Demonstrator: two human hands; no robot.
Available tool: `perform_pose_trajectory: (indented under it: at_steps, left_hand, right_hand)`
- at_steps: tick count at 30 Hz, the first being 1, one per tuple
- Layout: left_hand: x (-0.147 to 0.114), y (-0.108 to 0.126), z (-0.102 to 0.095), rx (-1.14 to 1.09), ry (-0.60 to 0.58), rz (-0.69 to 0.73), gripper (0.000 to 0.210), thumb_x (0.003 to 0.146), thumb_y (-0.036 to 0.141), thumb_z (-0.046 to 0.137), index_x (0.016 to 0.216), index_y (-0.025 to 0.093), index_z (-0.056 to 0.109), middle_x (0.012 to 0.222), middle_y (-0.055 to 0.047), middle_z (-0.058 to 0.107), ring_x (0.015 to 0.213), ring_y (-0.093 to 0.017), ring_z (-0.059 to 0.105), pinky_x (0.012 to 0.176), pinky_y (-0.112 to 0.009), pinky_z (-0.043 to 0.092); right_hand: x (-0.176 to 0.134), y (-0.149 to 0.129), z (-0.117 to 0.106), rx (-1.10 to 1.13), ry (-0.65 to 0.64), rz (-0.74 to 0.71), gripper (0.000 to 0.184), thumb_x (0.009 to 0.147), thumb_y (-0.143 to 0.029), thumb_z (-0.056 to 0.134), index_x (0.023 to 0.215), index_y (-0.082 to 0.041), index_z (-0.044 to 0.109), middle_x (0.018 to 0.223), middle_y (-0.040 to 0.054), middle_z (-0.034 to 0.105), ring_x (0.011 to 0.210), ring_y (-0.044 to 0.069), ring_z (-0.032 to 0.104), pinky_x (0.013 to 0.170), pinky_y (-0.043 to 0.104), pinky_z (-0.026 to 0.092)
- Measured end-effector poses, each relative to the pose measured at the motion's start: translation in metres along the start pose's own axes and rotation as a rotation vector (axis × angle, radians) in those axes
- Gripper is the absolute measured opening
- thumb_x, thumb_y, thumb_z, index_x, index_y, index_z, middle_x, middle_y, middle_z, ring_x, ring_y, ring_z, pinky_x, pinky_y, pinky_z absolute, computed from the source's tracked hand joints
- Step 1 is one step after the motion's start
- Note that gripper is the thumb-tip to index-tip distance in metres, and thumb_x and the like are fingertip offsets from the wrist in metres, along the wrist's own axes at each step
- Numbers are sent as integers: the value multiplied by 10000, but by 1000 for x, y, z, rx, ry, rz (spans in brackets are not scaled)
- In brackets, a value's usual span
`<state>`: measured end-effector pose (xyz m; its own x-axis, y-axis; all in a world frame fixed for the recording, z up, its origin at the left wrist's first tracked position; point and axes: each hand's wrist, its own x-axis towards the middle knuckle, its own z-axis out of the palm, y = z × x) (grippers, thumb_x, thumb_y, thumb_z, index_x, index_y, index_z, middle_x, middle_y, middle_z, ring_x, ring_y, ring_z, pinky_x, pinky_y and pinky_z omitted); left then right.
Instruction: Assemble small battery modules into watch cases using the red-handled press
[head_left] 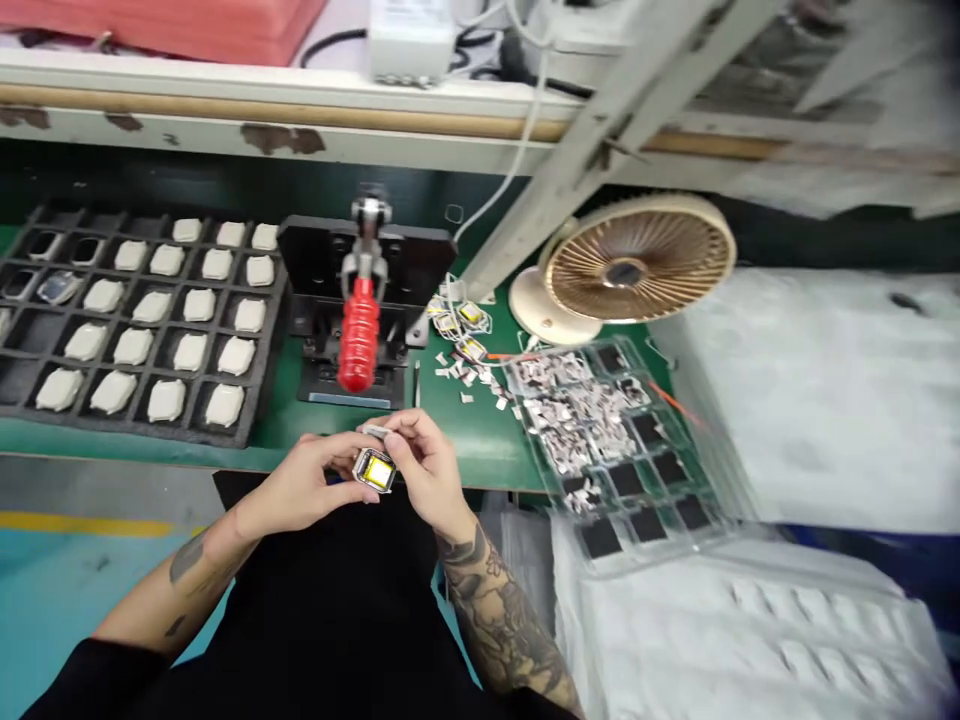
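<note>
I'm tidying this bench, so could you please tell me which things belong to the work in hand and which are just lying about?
In use:
left hand and right hand, both holding the small yellow-faced part
black tray of white parts
red-handled press
clear tray of scraps

Lying about:
desk fan
white foam sheets

glossy red handle (358,335) (plastic), matt green mat (480,440)

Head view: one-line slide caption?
Both hands, left hand and right hand, hold a small yellow-faced part before a red-handled press.
</note>
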<state>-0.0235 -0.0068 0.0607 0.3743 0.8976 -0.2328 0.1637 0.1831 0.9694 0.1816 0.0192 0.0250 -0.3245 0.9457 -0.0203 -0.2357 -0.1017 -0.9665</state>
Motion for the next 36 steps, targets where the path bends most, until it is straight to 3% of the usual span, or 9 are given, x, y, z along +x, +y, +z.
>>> perform_pose_trajectory:
  at_steps: [4,8,12,16,24,27,30,33,36]
  left_hand:
    - [-7,-3,-16,-138,45,-28,392,879,279,923,1225,152,789,972,-56,826,876,-200,783,827,-285,620]
    - [-10,-11,-22,-199,72,-9,456,874,279,934,1282,154,774,1002,-67,851,895,-217,813,850,-309,653]
    - [-4,-22,-22,-190,176,0,541,909,301,910,1398,158,729,1102,-93,883,979,-255,854,950,-369,685]
    - [4,-25,-19,-177,178,42,529,954,309,863,1438,163,705,1199,-105,876,1087,-282,858,1010,-400,692]
    - [9,-28,-13,-201,82,185,444,1066,264,717,1497,166,677,1358,-144,823,1192,-270,830,1069,-377,669]
    - [12,-31,-11,-270,119,178,368,1095,305,693,1437,169,718,1291,-131,844,1093,-241,846,980,-338,693]
    - [12,-29,-12,-243,167,173,365,1105,310,681,1439,174,733,1215,-116,866,930,-207,853,891,-314,702]
    - [11,-24,-14,-151,164,185,413,1100,309,683,1495,194,721,1187,-102,876,868,-202,851,886,-323,700]
    - [11,-21,-14,-54,163,185,353,1091,329,700,1410,205,785,1151,-85,882,871,-211,856,886,-316,694]
  right_hand:
    - [14,12,11,68,-135,6,236,1033,-449,774,1142,-241,748,1251,94,792,1104,208,782,952,352,654]
    - [21,15,17,28,-51,-60,269,1011,-476,796,1153,-249,770,1211,100,780,1089,233,782,952,390,663]
    - [16,-2,15,-306,114,-307,216,998,-299,817,1214,-294,811,1247,94,752,1169,253,741,1011,434,635]
    - [8,-18,14,-638,94,-421,332,963,-183,831,1263,-326,818,1230,82,746,1134,257,734,990,453,636]
    - [2,-6,12,-735,65,-465,383,984,-130,794,1303,-343,791,1281,73,749,1201,260,722,1048,497,631]
    - [-1,0,10,-719,111,-442,417,990,-161,789,1364,-344,765,1368,89,727,1268,277,702,1092,511,614]
    - [-2,5,7,-587,211,-315,434,1011,-273,781,1439,-300,713,1361,116,715,1215,274,720,1035,474,636]
    - [-1,6,4,-516,180,-256,288,1036,-338,750,1318,-284,767,1241,95,755,1139,259,737,1012,445,633]
    - [-1,6,8,-514,181,-257,169,1071,-324,689,1187,-271,800,1155,87,775,1101,253,739,997,436,622]
